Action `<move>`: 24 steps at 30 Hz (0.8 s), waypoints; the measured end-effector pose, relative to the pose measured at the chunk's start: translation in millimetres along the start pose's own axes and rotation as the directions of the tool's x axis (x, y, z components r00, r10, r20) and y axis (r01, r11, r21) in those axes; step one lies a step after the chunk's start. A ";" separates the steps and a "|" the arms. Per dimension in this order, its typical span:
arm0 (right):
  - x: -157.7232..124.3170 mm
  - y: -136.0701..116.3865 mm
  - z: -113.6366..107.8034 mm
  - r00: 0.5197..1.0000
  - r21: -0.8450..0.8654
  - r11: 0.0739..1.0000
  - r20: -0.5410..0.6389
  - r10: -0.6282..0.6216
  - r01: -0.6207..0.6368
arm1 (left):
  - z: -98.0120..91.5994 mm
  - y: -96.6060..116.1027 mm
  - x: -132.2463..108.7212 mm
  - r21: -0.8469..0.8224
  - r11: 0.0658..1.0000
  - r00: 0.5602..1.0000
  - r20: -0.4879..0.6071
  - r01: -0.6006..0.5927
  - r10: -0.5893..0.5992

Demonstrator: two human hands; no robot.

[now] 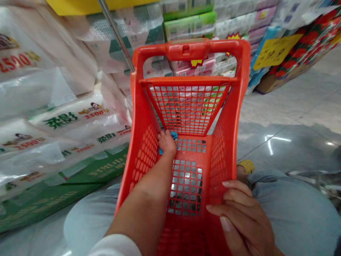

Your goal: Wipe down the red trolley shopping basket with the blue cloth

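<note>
A red plastic shopping basket [241, 96] with grid walls stands between my knees. My left hand [167, 143] reaches down inside it to the left side of the far floor, closed over a blue cloth [174, 136]. Most of the cloth is hidden under my palm and fingers. My right hand [242, 213] is at the near right rim, with fingers loosely curved and apart, and nothing shows between them. Whether its fingers touch the rim, I cannot tell. A red grid flap [190, 106] hangs below the far handle bar [183, 49].
Stacked white tissue packs [66, 119] rise close on the left, above a green base [87, 181]. More paper packs [189, 26] stand behind the basket. A yellow price sign [277, 51] and red-patterned packs [303, 46] are at right. A metal pole [117, 33] rises by the far left corner.
</note>
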State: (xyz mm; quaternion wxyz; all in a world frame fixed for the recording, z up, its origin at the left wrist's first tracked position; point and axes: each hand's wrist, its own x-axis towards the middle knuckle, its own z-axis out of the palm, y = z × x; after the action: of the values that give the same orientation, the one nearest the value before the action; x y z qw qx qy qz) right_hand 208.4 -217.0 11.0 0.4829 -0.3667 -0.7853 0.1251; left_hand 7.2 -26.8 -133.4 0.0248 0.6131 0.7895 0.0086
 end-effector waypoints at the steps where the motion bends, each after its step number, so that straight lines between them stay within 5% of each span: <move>1: -0.2 0.1 0.9 1.000 0.009 1.000 -0.003 -0.001 0.001 | 3.1 6.3 -6.8 -0.002 1.000 1.000 -0.003 -0.021 0.021; 5: -2.3 -0.2 1.5 1.000 0.035 0.999 0.013 -0.006 0.005 | 12.4 24.4 -29.1 -0.031 0.976 0.976 0.013 -0.216 0.216; 11: -2.1 -1.8 2.8 1.000 0.049 0.999 -0.012 0.016 -0.016 | 2.7 -10.3 -10.8 0.022 0.998 0.998 0.013 -0.062 0.061; 14: -0.9 -1.7 3.8 0.999 0.072 0.997 -0.020 0.033 -0.032 | 3.8 4.6 -31.3 -0.007 0.979 0.977 0.056 -0.205 0.205; 17: -0.7 -1.6 3.8 1.000 0.077 0.997 -0.021 0.013 -0.011 | 9.1 36.2 -65.1 -0.114 0.840 0.831 0.122 -0.531 0.542; 20: -1.0 -2.6 3.0 1.000 0.052 0.999 -0.009 -0.002 0.003 | 9.6 45.4 -72.1 -0.178 0.721 0.709 0.134 -0.670 0.692; 21: -1.0 -3.1 2.7 1.000 0.044 0.999 -0.008 -0.001 0.001 | 8.5 41.3 -66.4 -0.171 0.730 0.720 0.129 -0.661 0.682; 24: -0.6 -4.9 2.7 1.000 0.040 0.999 -0.008 0.008 -0.008 | 5.5 23.2 -42.0 -0.104 0.849 0.845 0.090 -0.518 0.526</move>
State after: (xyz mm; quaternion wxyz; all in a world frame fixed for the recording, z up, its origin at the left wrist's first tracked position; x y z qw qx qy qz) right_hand 204.0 -220.5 12.0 0.4928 -0.3606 -0.7793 0.1411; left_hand 40.3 -61.8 -136.7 0.0900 0.8028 0.5894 0.0093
